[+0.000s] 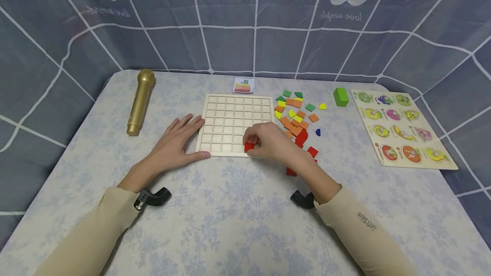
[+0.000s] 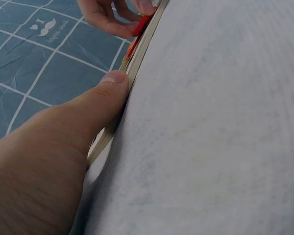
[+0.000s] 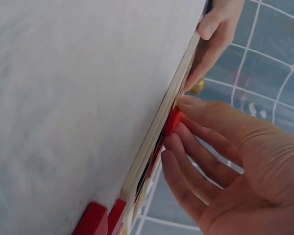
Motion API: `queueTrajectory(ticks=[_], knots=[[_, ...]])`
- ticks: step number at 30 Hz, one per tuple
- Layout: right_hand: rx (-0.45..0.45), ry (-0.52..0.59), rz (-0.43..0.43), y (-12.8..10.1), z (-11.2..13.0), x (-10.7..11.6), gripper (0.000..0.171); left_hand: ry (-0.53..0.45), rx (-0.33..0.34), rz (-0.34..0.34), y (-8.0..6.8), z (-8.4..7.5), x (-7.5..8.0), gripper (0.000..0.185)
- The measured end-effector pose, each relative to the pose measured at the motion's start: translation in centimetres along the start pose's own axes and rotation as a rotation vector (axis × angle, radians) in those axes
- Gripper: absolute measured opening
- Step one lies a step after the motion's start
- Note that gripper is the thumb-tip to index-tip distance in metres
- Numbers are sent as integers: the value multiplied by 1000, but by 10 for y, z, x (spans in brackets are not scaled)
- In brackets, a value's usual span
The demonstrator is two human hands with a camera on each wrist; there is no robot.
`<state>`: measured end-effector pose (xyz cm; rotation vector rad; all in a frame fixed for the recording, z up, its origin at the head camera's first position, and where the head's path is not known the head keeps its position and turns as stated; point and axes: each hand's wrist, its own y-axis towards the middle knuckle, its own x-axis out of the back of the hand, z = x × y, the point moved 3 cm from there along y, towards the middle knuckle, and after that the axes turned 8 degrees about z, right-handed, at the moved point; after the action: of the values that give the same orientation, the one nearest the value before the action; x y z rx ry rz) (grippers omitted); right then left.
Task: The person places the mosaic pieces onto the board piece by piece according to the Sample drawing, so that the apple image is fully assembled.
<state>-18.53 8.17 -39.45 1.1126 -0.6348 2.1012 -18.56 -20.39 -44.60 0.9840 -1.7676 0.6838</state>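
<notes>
A pale wooden grid board [image 1: 230, 116] lies in the middle of the table. My right hand [image 1: 268, 142] pinches a red square tile [image 1: 249, 147] at the board's front row; in the right wrist view the thumb and fingers hold the same red tile [image 3: 172, 121] against the board's edge [image 3: 159, 127]. My left hand [image 1: 180, 139] lies flat on the table at the board's left front corner, thumb pressed along its front edge [image 2: 130, 76]. Loose coloured tiles [image 1: 296, 116] lie in a heap just right of the board.
A gold microphone [image 1: 140, 101] lies at the left. A green block [image 1: 340, 96] and a wooden peg puzzle [image 1: 400, 127] are at the right. A small picture card [image 1: 244, 85] lies behind the board. A blue checked cloth [image 1: 245, 20] walls the table's back and sides.
</notes>
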Motion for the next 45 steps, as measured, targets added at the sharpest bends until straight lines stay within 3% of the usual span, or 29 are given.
queueTrajectory(ticks=[20, 26, 35, 45], knots=[[10, 45, -50, -7, -6, -3, 14, -5, -10, 8, 3, -5, -1, 105], [-80, 63, -84, -18, -12, 16, 10, 2, -14, 8, 3, -5, 0, 104], [-192, 43, -129, -44, -45, 44, 19, 12, -6, 8, 2, -2, 1, 105], [-228, 56, -7, -48, -62, 38, 18, 3, 9, 6, -1, -2, 1, 104]])
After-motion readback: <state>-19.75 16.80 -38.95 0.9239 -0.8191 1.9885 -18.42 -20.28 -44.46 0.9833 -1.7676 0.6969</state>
